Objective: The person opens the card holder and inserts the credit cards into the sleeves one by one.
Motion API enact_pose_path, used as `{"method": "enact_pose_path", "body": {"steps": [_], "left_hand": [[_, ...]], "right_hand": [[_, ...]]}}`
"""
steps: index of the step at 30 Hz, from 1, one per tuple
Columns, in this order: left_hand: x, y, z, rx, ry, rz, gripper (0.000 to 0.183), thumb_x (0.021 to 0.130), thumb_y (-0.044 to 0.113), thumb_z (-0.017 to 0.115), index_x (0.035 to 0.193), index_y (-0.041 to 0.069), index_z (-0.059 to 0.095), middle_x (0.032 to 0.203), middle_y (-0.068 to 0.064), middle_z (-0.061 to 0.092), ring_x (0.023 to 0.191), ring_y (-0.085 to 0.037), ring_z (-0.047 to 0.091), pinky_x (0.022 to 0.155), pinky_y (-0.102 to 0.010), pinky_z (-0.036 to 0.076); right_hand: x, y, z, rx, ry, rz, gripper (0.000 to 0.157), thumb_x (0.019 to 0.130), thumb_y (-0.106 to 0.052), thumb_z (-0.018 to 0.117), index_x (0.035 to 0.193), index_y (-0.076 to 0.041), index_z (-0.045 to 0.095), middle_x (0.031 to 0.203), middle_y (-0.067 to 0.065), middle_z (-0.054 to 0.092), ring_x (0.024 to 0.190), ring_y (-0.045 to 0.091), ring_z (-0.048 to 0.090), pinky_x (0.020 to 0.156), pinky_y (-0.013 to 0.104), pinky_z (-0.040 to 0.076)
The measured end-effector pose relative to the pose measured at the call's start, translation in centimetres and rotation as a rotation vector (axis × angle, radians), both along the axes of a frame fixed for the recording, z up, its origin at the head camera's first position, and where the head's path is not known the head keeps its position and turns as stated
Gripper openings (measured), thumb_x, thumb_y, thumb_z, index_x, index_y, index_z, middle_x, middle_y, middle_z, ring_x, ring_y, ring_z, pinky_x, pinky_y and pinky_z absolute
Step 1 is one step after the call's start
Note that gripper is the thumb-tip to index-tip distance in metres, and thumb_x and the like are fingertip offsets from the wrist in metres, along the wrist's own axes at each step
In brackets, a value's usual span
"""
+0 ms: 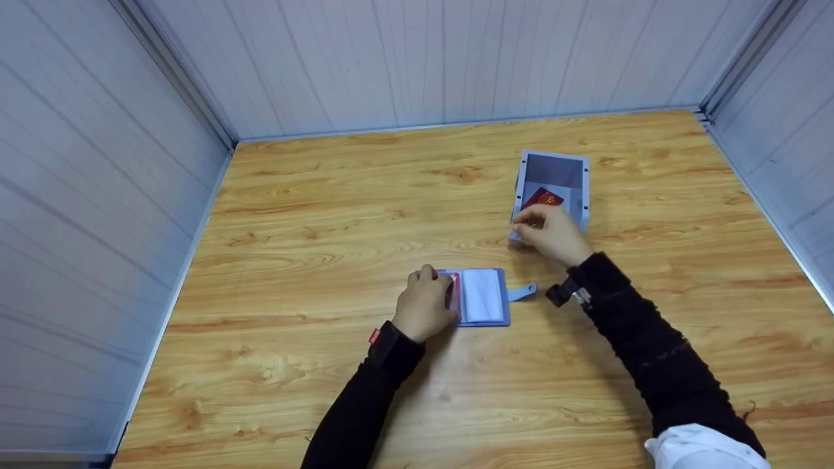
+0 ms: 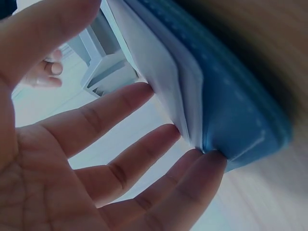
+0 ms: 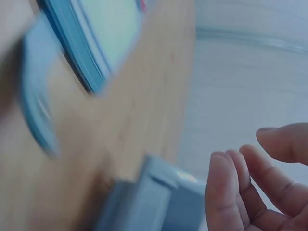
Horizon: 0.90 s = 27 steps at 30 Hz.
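Observation:
A blue card holder (image 1: pixel 506 316) lies opened flat on the table, with whitish sleeves (image 1: pixel 482 296) on its right half and a snap strap (image 1: pixel 522 292) sticking out to the right. A pink-red card (image 1: pixel 455 296) shows on its left half, partly covered. My left hand (image 1: pixel 423 305) spans that half and holds it; in the left wrist view fingertips (image 2: pixel 214 159) touch the edges of the sleeves and cover. Over the near end of a grey box (image 1: pixel 585 185) hovers my right hand (image 1: pixel 554 234), thumb and fingers bent and apart, holding nothing. A dark red card (image 1: pixel 546 196) with gold lettering lies inside the box.
The wood-grain table (image 1: pixel 293 215) is bounded by pale panel walls (image 1: pixel 404 65) at the back and both sides. The box stands right of and beyond the card holder.

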State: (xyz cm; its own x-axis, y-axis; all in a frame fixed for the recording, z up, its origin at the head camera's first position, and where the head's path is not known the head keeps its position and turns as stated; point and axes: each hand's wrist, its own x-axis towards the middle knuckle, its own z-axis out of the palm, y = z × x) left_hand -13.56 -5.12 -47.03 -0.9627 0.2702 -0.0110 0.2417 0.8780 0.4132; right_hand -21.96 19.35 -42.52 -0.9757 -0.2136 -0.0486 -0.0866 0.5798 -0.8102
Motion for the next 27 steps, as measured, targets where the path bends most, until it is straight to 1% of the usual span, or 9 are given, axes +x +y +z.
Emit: {"method": "enact_pose_path", "body": {"steps": [5, 9, 14, 19, 20, 22, 24, 26, 27], "left_hand": [[-0.1, 0.1, 0.0, -0.018, 0.015, -0.004, 0.040, 0.070, 0.023, 0.082, 0.105, 0.007, 0.068, 0.109, -0.018, 0.056, 0.100, -0.037, 0.055, 0.066, -0.048, 0.056], [-0.1, 0.1, 0.0, -0.035, 0.014, -0.010, 0.037, 0.071, 0.023, 0.081, 0.102, 0.007, 0.068, 0.107, -0.017, 0.056, 0.097, -0.035, 0.055, 0.065, -0.047, 0.055], [0.0, 0.2, -0.1, -0.038, 0.025, -0.013, 0.035, 0.072, 0.024, 0.080, 0.100, 0.007, 0.068, 0.106, -0.016, 0.056, 0.095, -0.034, 0.055, 0.065, -0.046, 0.055], [0.0, 0.2, -0.2, -0.042, 0.040, -0.011, 0.030, 0.072, 0.023, 0.078, 0.095, 0.007, 0.068, 0.104, -0.016, 0.057, 0.095, -0.035, 0.055, 0.063, -0.046, 0.055], [0.0, 0.2, -0.2, -0.044, 0.037, -0.011, 0.029, 0.072, 0.023, 0.078, 0.095, 0.007, 0.068, 0.104, -0.016, 0.057, 0.095, -0.036, 0.056, 0.064, -0.046, 0.055], [0.0, 0.2, -0.2, -0.048, 0.039, -0.010, 0.029, 0.072, 0.023, 0.078, 0.095, 0.007, 0.068, 0.104, -0.016, 0.057, 0.096, -0.036, 0.056, 0.064, -0.046, 0.055], [0.0, 0.2, -0.2, -0.048, 0.045, -0.011, 0.029, 0.072, 0.022, 0.078, 0.095, 0.007, 0.068, 0.104, -0.017, 0.057, 0.096, -0.037, 0.056, 0.063, -0.047, 0.056], [0.0, 0.2, -0.2, -0.048, 0.047, -0.012, 0.030, 0.072, 0.022, 0.078, 0.096, 0.007, 0.068, 0.104, -0.016, 0.057, 0.096, -0.037, 0.056, 0.063, -0.046, 0.055], [0.0, 0.2, -0.2, -0.050, 0.046, -0.013, 0.031, 0.072, 0.023, 0.078, 0.097, 0.007, 0.068, 0.104, -0.016, 0.057, 0.097, -0.036, 0.056, 0.063, -0.046, 0.055]], "right_hand": [[-1.7, 1.3, 1.7, 0.023, 0.066, -0.122, 0.023, 0.095, -0.015, 0.059, 0.110, -0.001, 0.068, 0.103, 0.017, 0.069, 0.079, 0.012, 0.061, 0.066, 0.019, 0.050], [-2.8, 1.9, 2.5, 0.069, 0.083, -0.200, 0.029, 0.097, -0.022, 0.055, 0.115, -0.002, 0.064, 0.107, 0.018, 0.066, 0.089, 0.023, 0.060, 0.073, 0.029, 0.047], [-4.5, 2.1, 2.3, 0.182, 0.045, -0.199, 0.043, 0.098, -0.025, 0.050, 0.129, 0.005, 0.056, 0.123, 0.027, 0.060, 0.110, 0.039, 0.057, 0.094, 0.048, 0.046], [-6.2, 1.6, 1.0, 0.335, 0.002, -0.191, 0.050, 0.096, -0.025, 0.050, 0.134, 0.008, 0.052, 0.127, 0.030, 0.059, 0.114, 0.042, 0.058, 0.098, 0.052, 0.047], [-6.4, 1.5, 0.6, 0.365, 0.013, -0.193, 0.045, 0.096, -0.024, 0.050, 0.125, 0.009, 0.058, 0.116, 0.028, 0.064, 0.104, 0.041, 0.061, 0.092, 0.050, 0.049], [-6.9, 1.3, 0.0, 0.426, 0.040, -0.193, 0.033, 0.094, -0.022, 0.050, 0.097, 0.006, 0.066, 0.086, 0.021, 0.067, 0.081, 0.036, 0.063, 0.077, 0.044, 0.051], [-7.2, 1.1, -0.6, 0.491, 0.064, -0.185, 0.032, 0.093, -0.021, 0.050, 0.069, -0.002, 0.058, 0.060, 0.009, 0.055, 0.061, 0.028, 0.056, 0.062, 0.039, 0.047], [-7.5, 0.9, -1.1, 0.559, 0.067, -0.173, 0.040, 0.093, -0.021, 0.051, 0.056, -0.010, 0.043, 0.052, 0.001, 0.042, 0.053, 0.023, 0.049, 0.056, 0.036, 0.042], [-7.6, 0.9, -1.3, 0.588, 0.063, -0.166, 0.041, 0.094, -0.021, 0.051, 0.055, -0.010, 0.045, 0.052, 0.005, 0.048, 0.054, 0.025, 0.053, 0.056, 0.038, 0.046]]}}
